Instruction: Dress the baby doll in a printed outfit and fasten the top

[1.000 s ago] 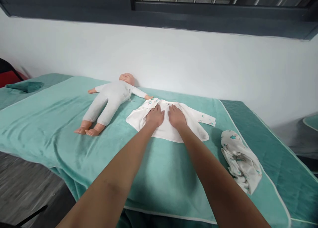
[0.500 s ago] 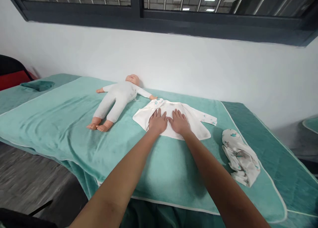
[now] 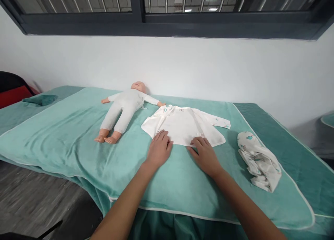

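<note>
A small white baby shirt [image 3: 182, 126] with a patterned shoulder and cuff lies spread face up on a green blanket [image 3: 172, 191]. My left hand [image 3: 159, 147] rests at the shirt's lower left hem, fingers laid over the cloth and slightly bent. At the hem's right part, my right hand [image 3: 205, 154] touches the edge with bent fingertips, its thumb held apart. Neither hand visibly grips the fabric. Left of the shirt, a baby doll [image 3: 125, 106] in a white suit lies on its back, one hand close to the shirt's shoulder.
A crumpled patterned white garment [image 3: 259, 161] lies on the blanket at the right. Behind the bed stands a white wall [image 3: 208, 69] under a dark window frame [image 3: 167, 25]. A folded dark green cloth [image 3: 40, 100] and a red-black item [image 3: 14, 90] are at far left.
Both hands have slid from the middle of the shirt down toward its near hem and moved further apart. The shirt's front is now mostly uncovered. The view has shifted slightly.
</note>
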The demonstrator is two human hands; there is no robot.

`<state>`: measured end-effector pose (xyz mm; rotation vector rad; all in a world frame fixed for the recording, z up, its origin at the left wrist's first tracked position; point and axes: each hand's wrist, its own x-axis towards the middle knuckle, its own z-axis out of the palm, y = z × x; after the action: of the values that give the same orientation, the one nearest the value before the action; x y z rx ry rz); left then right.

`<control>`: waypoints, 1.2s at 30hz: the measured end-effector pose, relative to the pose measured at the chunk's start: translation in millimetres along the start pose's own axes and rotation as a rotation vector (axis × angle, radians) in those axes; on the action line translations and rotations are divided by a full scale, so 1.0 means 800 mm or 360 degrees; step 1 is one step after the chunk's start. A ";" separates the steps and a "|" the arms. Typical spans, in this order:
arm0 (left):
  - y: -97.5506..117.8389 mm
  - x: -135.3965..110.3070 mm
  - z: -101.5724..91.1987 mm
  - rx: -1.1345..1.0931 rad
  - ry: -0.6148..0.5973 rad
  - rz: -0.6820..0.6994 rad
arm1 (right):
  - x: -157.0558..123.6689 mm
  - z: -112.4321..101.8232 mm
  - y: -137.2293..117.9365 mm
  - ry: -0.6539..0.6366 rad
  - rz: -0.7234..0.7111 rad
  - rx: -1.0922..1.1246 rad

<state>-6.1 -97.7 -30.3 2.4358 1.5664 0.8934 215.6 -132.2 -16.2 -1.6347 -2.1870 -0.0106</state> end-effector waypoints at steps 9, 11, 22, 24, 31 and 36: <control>-0.019 0.005 -0.007 -0.0129 0.0348 -0.0047 | 0.034 0.002 -0.013 -0.0048 0.0111 -0.0356; -0.045 0.015 -0.012 -0.0148 0.0577 -0.0308 | 0.051 0.008 -0.023 -0.0046 0.0144 -0.0326; -0.095 0.056 -0.015 0.0150 0.0613 -0.0743 | 0.207 0.093 -0.058 -0.0120 0.0126 0.0302; -0.083 0.052 -0.013 0.0123 0.0745 -0.0592 | 0.215 0.097 -0.050 -0.0083 0.0137 0.0460; -0.043 0.050 -0.006 -0.0068 0.0274 0.0260 | 0.229 0.084 -0.017 0.0214 0.0521 0.1761; -0.054 0.057 -0.002 -0.0308 0.0248 -0.0020 | 0.224 0.078 -0.016 0.0269 0.0839 0.2280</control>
<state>-27.8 -38.9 -27.1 2.2687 1.4624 1.1981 143.0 43.9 -12.3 -1.1091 -0.9580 1.1867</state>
